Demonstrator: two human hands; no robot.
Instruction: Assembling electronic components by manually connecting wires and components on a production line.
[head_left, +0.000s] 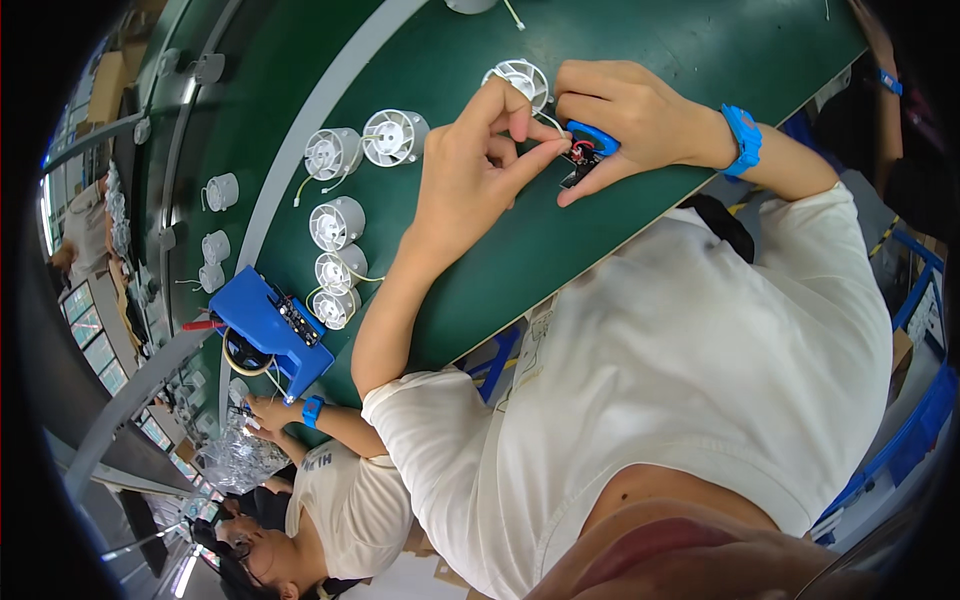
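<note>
My right hand, with a blue wristband, grips a small blue-and-black device with red wires and a dark circuit board showing. My left hand is closed in a pinch right at the device, thumb and forefinger on the end of a white cable. This cable runs toward a white round fan housing standing just beyond my hands. The tip of the cable is too small to make out between the fingers.
Several white fan housings with loose cables stand on the green table to my left. A blue bin holds circuit boards and a tape roll. Beyond it, a co-worker's hand works. A grey strip crosses the table.
</note>
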